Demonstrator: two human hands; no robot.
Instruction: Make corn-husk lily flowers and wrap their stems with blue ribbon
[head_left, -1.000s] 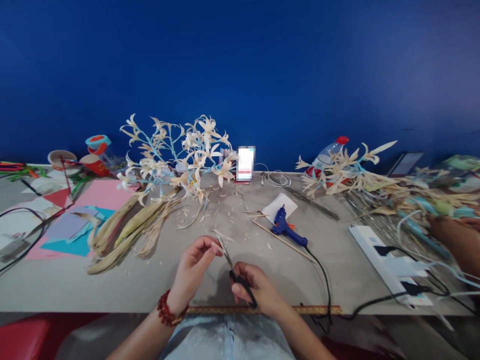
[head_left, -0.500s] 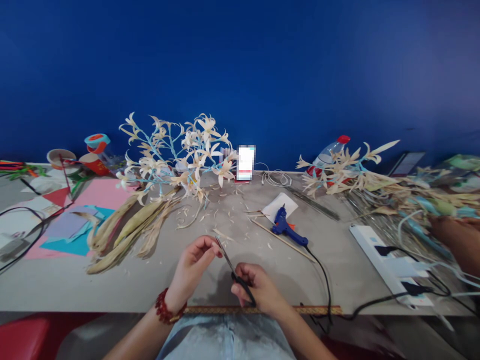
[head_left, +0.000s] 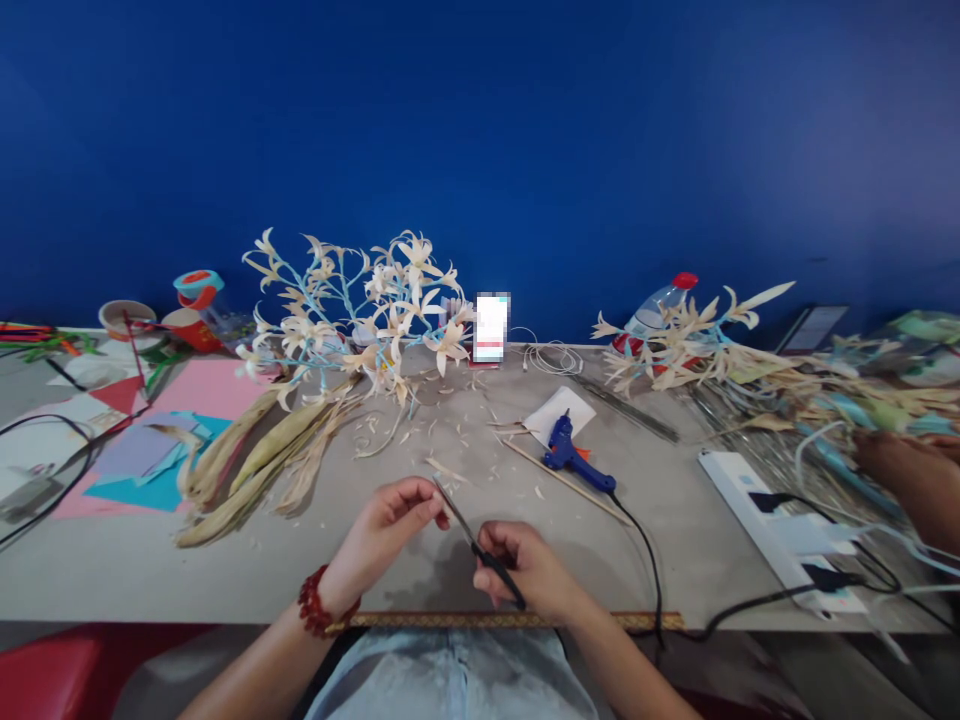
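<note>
My right hand (head_left: 521,565) is closed round the black handles of a pair of scissors (head_left: 466,530), whose metal blades point up and to the left. Close to the blade tips, my left hand (head_left: 405,512) has its thumb and fingers pinched together. Whatever the pinch holds is too small or too hidden to make out. Pale scraps and thin strips (head_left: 442,468) lie on the table just beyond both hands. Dried corn husks (head_left: 262,450) are spread to the left of my left hand.
Husk flowers on blue stems (head_left: 390,310) stand at the back beside a phone (head_left: 491,328). A blue glue gun (head_left: 574,452) rests on white paper (head_left: 544,410). On the right are a power strip (head_left: 772,535), cables and another person's hand (head_left: 896,470). Coloured paper (head_left: 210,390) lies left.
My right hand and the scissors have shifted slightly right. My left hand stays pinched near the blade tips, and its wrist has moved a little left.
</note>
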